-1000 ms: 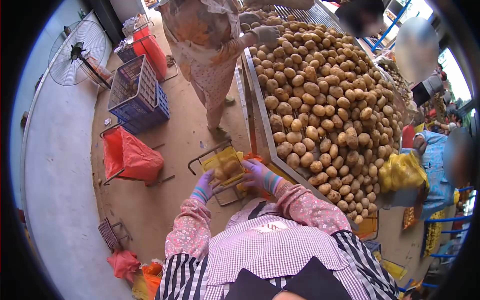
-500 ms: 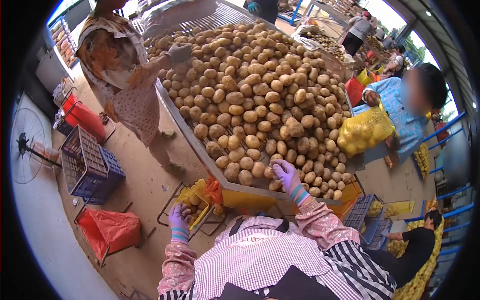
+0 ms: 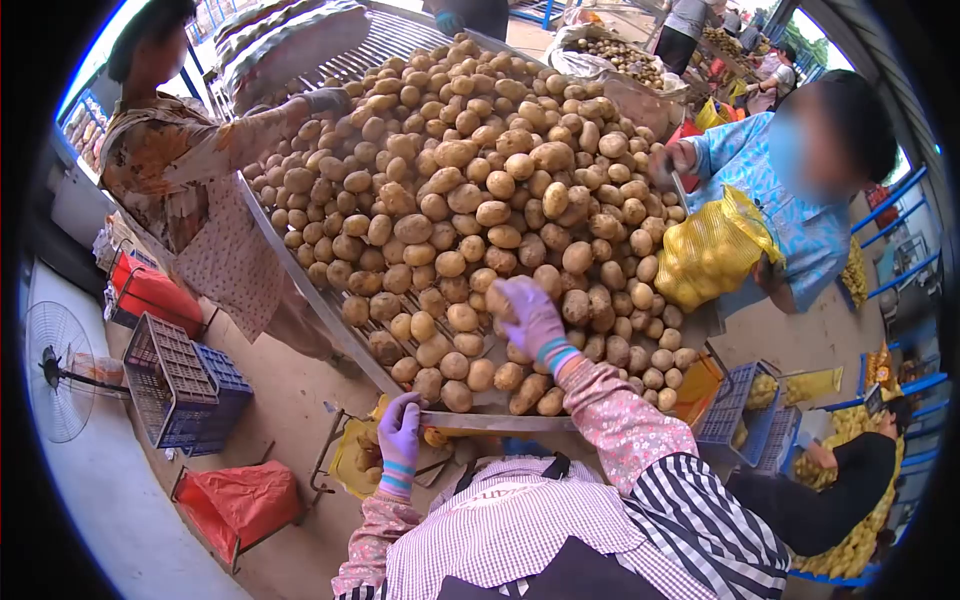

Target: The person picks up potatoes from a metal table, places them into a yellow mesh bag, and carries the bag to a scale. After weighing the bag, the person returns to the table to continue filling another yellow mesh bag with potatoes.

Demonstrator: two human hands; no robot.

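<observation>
A metal sorting table [image 3: 495,422] bears a large heap of brown potatoes [image 3: 413,228]. Over the near part of the heap reaches my right hand [image 3: 535,322], in a purple glove, its fingers closed around a potato [image 3: 501,303]. My left hand [image 3: 400,430], gloved the same way, is at the table's near left corner with its fingers drawn together; what they hold, if anything, is hidden. Just below and left of it, a yellow mesh bag [image 3: 350,455] with potatoes inside hangs on a metal frame, partly covered by the hand.
Across on the left, a person [image 3: 190,160] reaches into the heap. At right, another person [image 3: 800,190] has a filled yellow mesh bag [image 3: 715,250]. Crates [image 3: 190,385], a red bag on a stand [image 3: 245,500] and a fan [image 3: 60,370] stand left. More crates [image 3: 745,410] are at right.
My right hand has moved up and left, farther into the heap. My left hand has risen from over the yellow bag to the table corner. The view has shifted closer to the table.
</observation>
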